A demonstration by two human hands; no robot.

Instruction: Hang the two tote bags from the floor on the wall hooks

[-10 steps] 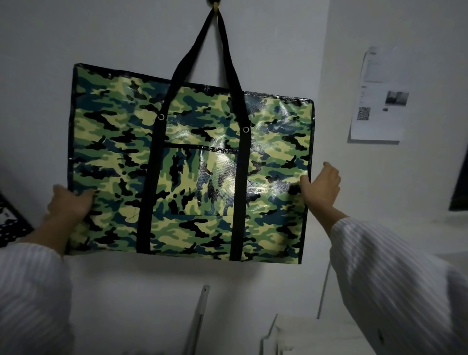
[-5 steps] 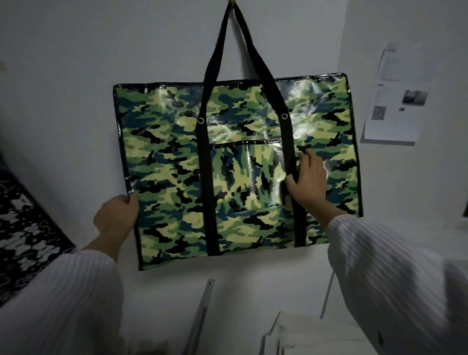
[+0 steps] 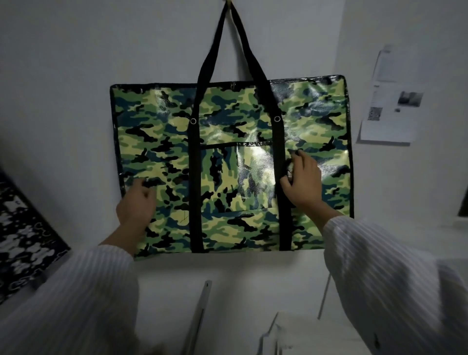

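A glossy green camouflage tote bag [image 3: 228, 162] hangs flat against the white wall. Its black handles [image 3: 215, 48] run up to a hook [image 3: 229, 2] at the frame's top edge. My left hand [image 3: 136, 202] lies on the bag's lower left front, slightly blurred, with its fingers spread. My right hand [image 3: 302, 182] rests on the bag by the right black strap, fingertips and thumb touching the surface. Neither hand closes around anything. A black-and-white patterned surface [image 3: 22, 240] shows at the left edge; I cannot tell whether it is a bag.
A printed paper sheet [image 3: 390, 101] is stuck on the side wall to the right. Below the bag a grey metal bar [image 3: 200, 311] leans upward, next to a white box-like object [image 3: 291, 334] and a thin white rod [image 3: 324, 296].
My left hand let go of the bag's left edge and slid onto its front. My right hand stayed by the right strap. The bag now hangs level and looks larger in view.
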